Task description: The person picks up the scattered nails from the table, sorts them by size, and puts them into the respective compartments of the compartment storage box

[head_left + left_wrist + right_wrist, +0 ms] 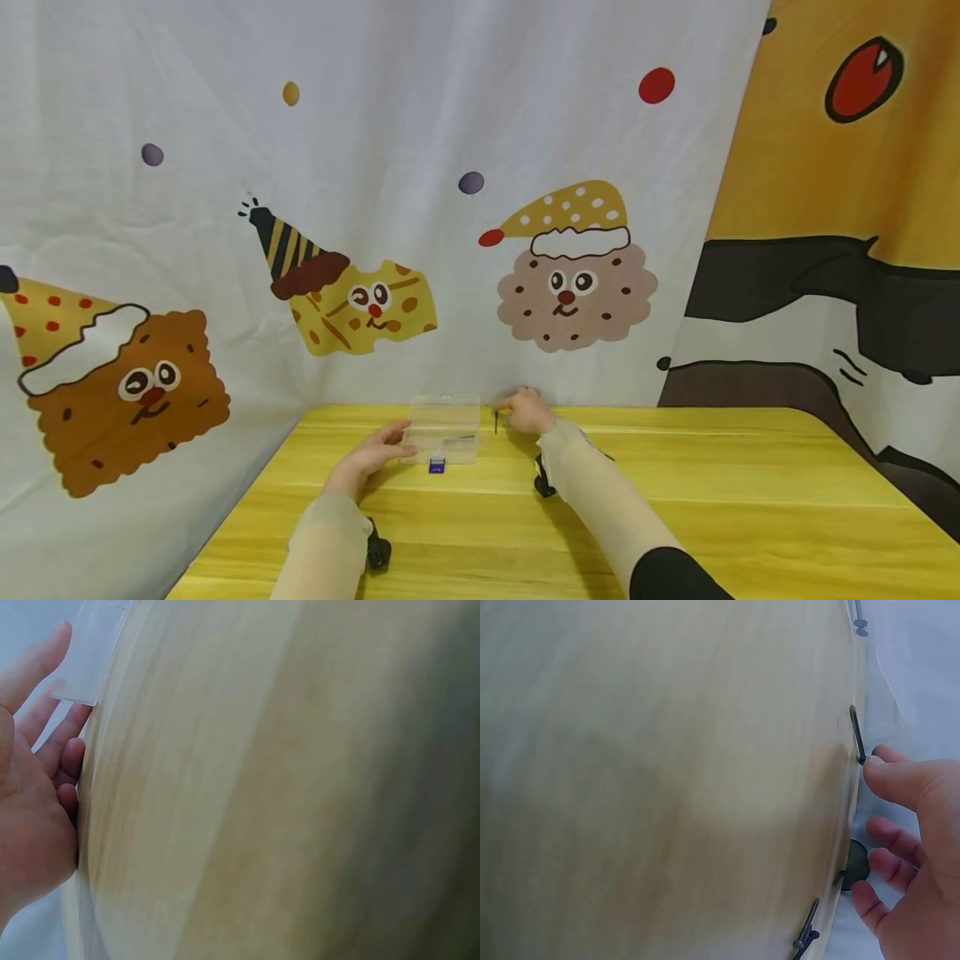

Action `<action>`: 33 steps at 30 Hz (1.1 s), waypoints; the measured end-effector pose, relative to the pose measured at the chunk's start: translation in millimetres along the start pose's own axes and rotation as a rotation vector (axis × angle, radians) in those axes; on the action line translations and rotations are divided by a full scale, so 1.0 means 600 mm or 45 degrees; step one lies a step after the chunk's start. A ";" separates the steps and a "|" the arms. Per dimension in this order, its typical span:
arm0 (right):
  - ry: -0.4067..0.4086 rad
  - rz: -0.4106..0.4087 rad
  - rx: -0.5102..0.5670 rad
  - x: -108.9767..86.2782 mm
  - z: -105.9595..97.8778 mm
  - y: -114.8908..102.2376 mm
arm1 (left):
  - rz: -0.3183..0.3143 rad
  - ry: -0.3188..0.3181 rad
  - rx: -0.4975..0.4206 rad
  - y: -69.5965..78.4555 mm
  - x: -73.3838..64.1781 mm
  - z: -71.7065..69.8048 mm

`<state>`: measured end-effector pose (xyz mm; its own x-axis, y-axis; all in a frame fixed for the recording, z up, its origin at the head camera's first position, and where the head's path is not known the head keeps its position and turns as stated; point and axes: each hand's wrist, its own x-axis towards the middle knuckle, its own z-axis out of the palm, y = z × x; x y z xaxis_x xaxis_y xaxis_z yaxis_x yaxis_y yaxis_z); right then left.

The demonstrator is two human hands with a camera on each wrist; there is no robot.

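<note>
A clear plastic box (444, 454) with a blue latch (437, 466) stands near the table's back edge, its transparent lid raised. Thin dark nails (459, 438) lie inside. My left hand (375, 450) is at the box's left side, fingers fairly straight and touching its edge; in the left wrist view the thumb is apart from the fingers. To the right of the box, my right hand (525, 411) pinches one dark nail (857, 735) by its head end between thumb and index finger. The other fingers are loosely bent.
More dark nails (806, 934) lie on the wooden table (712, 483), right of the right hand. A dark round object (857, 865) is beyond its fingers. A cartoon-printed cloth (405, 208) hangs directly behind the table.
</note>
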<state>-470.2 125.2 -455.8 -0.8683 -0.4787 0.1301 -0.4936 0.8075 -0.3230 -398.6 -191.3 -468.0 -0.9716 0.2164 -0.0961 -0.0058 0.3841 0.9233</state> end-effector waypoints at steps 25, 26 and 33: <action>0.067 0.054 0.030 -0.023 -0.013 0.019 | 0.001 0.020 0.020 -0.009 0.004 -0.001; 0.068 0.057 0.035 -0.025 -0.014 0.021 | 0.003 0.018 0.026 -0.009 0.004 -0.001; 0.080 0.063 0.051 -0.039 -0.018 0.033 | -0.005 0.013 0.021 -0.008 0.003 0.002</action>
<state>-460.4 156.3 -454.8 -0.8936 -0.4149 0.1716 -0.4488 0.8145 -0.3676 -399.8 -191.5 -472.9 -0.9739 0.2058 -0.0956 -0.0054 0.3999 0.9165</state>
